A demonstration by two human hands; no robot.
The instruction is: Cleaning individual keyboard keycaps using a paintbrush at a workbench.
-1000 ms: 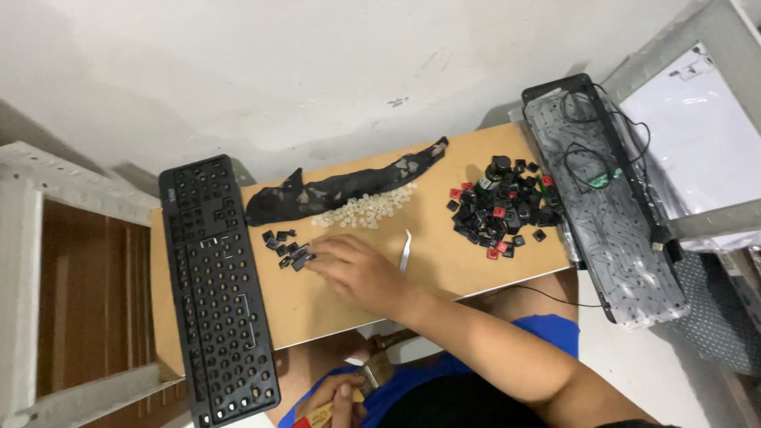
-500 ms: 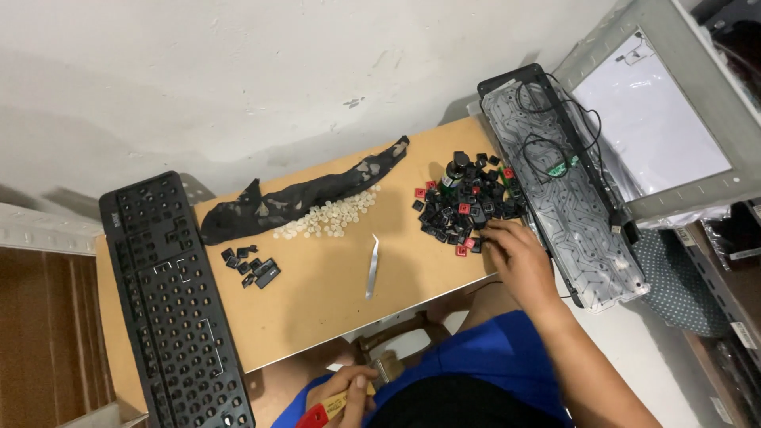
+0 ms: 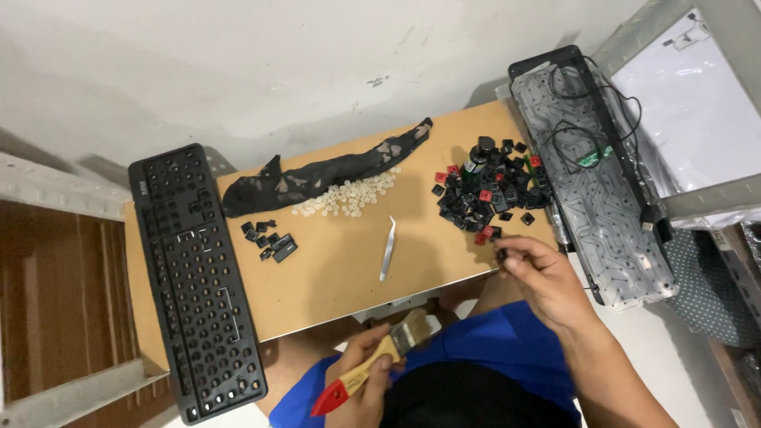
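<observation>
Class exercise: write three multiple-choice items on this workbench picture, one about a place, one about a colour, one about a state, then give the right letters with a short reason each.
1. Where do the tweezers lie?
A. on the board, between the two keycap heaps
B. on the black keyboard
C. in the left hand

2. What colour is the paintbrush handle's tip?
A. blue
B. red
C. green

3. What is the right hand doing?
A. lying flat on the board
B. gripping the brush
C. pinching a black keycap

Answers: 1 A, they rest on the bare board. 2 B, the tip is red. 3 C, the fingertips close on a keycap; the left hand holds the brush.
</observation>
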